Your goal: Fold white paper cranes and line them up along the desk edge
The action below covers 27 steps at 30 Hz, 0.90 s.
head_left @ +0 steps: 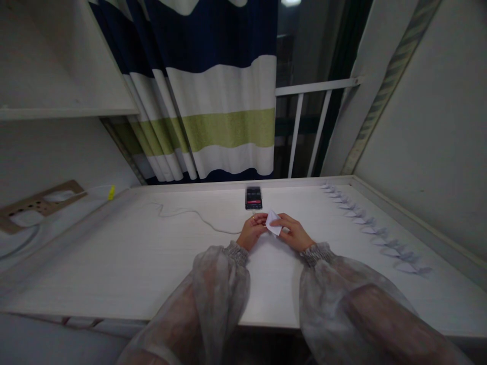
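A small folded white paper (273, 223) is held between both hands above the white desk (152, 263), near its far middle. My left hand (251, 231), with a ring on one finger, pinches the paper's left side. My right hand (294, 232) grips its right side with fingers curled. Both arms wear sheer grey sleeves.
A phone (253, 197) with a lit screen lies just beyond the hands. A white cable (190, 214) trails left across the desk. A row of several folded paper pieces (375, 234) runs along the right edge. A striped curtain (213, 101) and white railing (304, 126) stand behind; a socket panel (38, 204) is on the left wall.
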{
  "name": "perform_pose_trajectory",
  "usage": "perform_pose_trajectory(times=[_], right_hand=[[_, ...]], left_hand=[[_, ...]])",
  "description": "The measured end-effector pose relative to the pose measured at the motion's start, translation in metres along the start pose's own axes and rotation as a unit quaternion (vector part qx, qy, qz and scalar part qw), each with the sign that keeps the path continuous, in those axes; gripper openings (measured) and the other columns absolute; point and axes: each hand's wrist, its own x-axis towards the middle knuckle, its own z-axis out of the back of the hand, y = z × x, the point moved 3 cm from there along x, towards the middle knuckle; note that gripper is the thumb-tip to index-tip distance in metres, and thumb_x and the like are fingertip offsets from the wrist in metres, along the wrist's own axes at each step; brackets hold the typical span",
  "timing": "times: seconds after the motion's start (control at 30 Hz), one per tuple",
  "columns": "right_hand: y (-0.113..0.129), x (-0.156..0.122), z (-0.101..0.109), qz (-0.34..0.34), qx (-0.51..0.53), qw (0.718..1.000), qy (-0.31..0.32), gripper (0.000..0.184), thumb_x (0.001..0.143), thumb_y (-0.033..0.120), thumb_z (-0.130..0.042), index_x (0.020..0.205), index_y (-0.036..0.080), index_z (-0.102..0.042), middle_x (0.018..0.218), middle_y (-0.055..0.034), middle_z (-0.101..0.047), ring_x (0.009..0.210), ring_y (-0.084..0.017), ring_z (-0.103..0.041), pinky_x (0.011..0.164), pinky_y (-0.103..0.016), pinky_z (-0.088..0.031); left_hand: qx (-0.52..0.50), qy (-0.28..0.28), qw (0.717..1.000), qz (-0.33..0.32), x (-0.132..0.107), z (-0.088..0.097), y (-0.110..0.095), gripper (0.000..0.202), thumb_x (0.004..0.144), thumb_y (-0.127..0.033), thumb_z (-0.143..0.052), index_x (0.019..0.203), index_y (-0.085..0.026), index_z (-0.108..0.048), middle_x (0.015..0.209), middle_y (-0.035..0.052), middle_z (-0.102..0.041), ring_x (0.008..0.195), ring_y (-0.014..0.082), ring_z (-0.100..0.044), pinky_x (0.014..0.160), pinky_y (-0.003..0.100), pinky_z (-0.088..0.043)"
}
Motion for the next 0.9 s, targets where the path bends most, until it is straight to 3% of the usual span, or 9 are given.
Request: perform_pose_trajectory(times=[0.17,0.4,0.9], right_hand=[[0.0001,0.0,0.0018,0.0,0.016,1.0,-0.014,0.015,0.075,0.023,-0.053,0.087,0.02,-0.059,0.09,-0.0064,-0.055,0.083,-0.017,-0.055,0.072,-0.032,-0.046],[0.0014,-0.0007,0.0009,0.005,0.032,0.999,-0.022,0.016,0.07,0.027,-0.059,0.085,0.019,-0.059,0.089,-0.0061,-0.055,0.083,-0.016,-0.055,0.072,-0.031,-0.046],[0.0049,-0.001,-0.0013,0.033,0.036,0.999,0.014,0.012,0.073,0.02,-0.055,0.083,0.02,-0.062,0.092,-0.0063,-0.053,0.085,-0.016,-0.054,0.073,-0.03,-0.045]], left_hand=[[-0.043,0.019,0.999,0.013,-0.0032,-0.0034,-0.0045,0.028,0.054,-0.015,-0.067,0.08,-0.011,-0.059,0.075,0.0038,-0.063,0.069,0.0118,-0.057,0.07,0.027,-0.043],[-0.006,-0.003,1.0,0.007,-0.0006,-0.0002,0.0028,0.036,0.052,-0.021,-0.072,0.084,-0.012,-0.058,0.074,0.0026,-0.062,0.066,0.0101,-0.056,0.066,0.025,-0.043],[-0.006,0.018,0.999,0.035,-0.0026,-0.0026,0.0004,0.03,0.051,-0.015,-0.072,0.079,-0.01,-0.063,0.073,0.005,-0.065,0.063,0.0113,-0.057,0.064,0.026,-0.045]])
